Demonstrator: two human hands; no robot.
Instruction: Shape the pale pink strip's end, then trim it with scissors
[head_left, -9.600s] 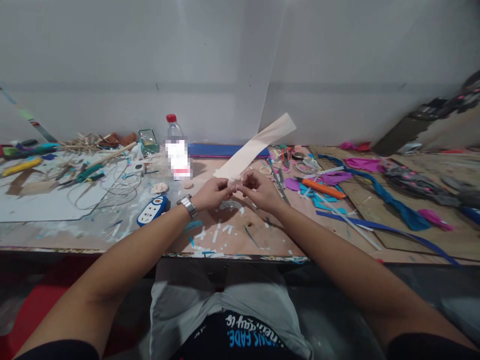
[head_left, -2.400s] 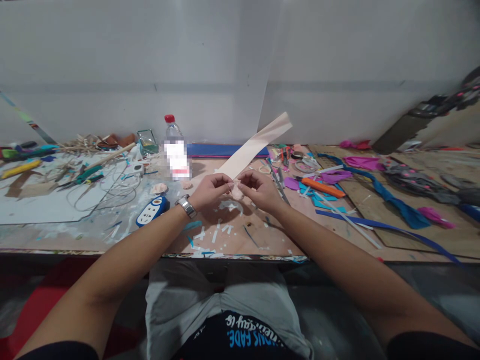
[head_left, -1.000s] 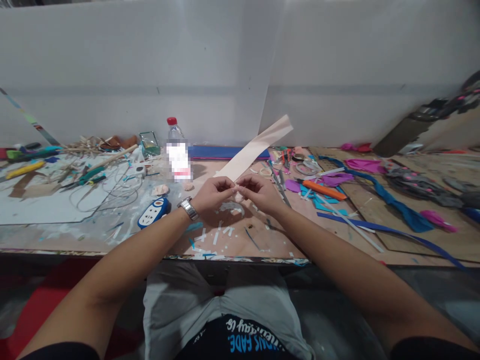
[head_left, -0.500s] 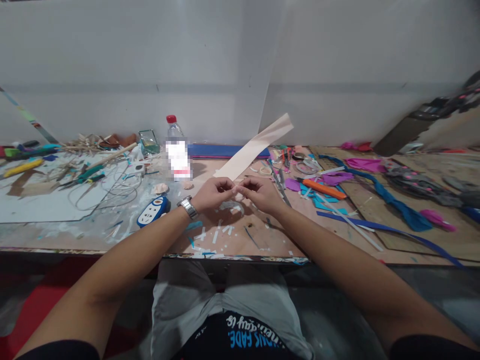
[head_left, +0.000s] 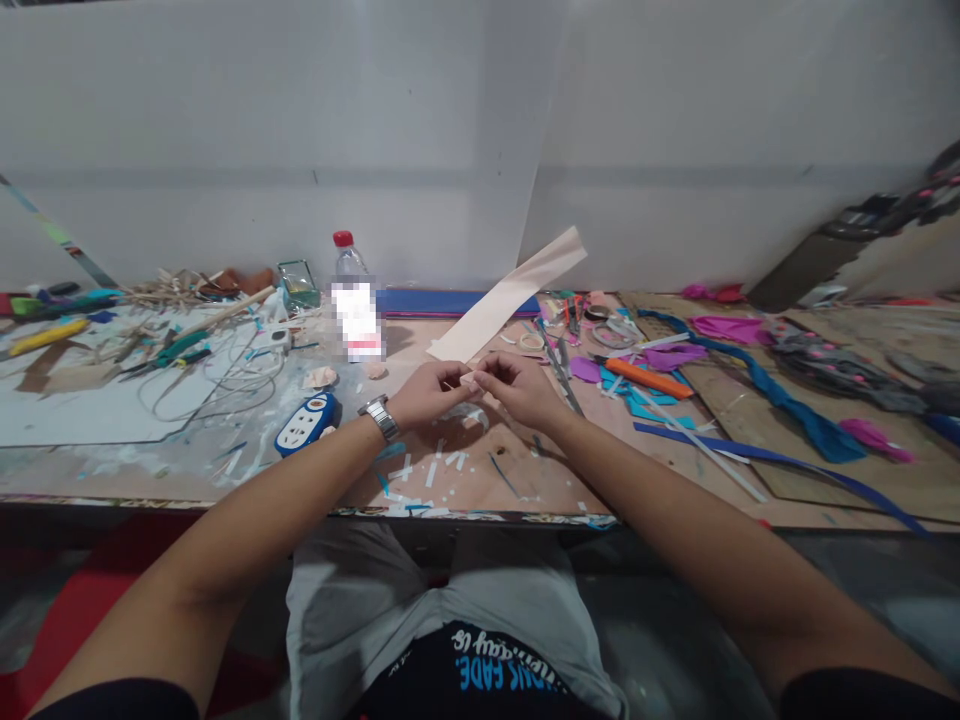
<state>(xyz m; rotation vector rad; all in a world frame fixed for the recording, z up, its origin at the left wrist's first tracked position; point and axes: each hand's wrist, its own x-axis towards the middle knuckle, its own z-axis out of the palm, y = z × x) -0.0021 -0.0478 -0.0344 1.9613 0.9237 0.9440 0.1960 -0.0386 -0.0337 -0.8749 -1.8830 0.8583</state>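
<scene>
My left hand (head_left: 433,392) and my right hand (head_left: 517,388) meet above the wooden table (head_left: 540,470), fingers pinched together. Between the fingertips is a small pale pink piece (head_left: 470,381), mostly covered by the fingers. Just behind my hands a long cream paper strip (head_left: 499,305) slants up to the right, its far end against the wall. Left of my left hand lie small crumpled pale pink pieces (head_left: 320,377) and a blue and white power strip (head_left: 304,424). White and blue paper scraps (head_left: 431,468) are scattered in front of my hands.
A red-capped bottle (head_left: 352,300) stands behind my left hand. Pliers (head_left: 180,345), cables and sticks lie at left. At right are an orange cutter (head_left: 649,378), scissors (head_left: 564,370), magenta and blue paper, and a long blue strip (head_left: 795,465). A dark jointed object leans at far right.
My hands have tilted slightly, and more of the pale pink piece shows between the fingertips. My left hand and wrist have shifted slightly down.
</scene>
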